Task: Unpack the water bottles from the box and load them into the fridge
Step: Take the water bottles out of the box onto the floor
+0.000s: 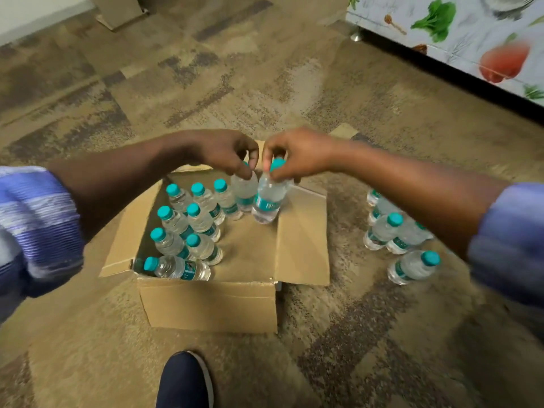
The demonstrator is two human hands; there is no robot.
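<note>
Looking down, I see the box at centre, part full of bottles. At 12 o'clock the left hand and right hand nearly touch. Each pinches a cap, holding the left bottle and right bottle at the box's far side. Floor bottles stand at 3 o'clock, with the fridge at 1 o'clock. I judge that cap-only pinches may slip, toppling neighbours.
</note>
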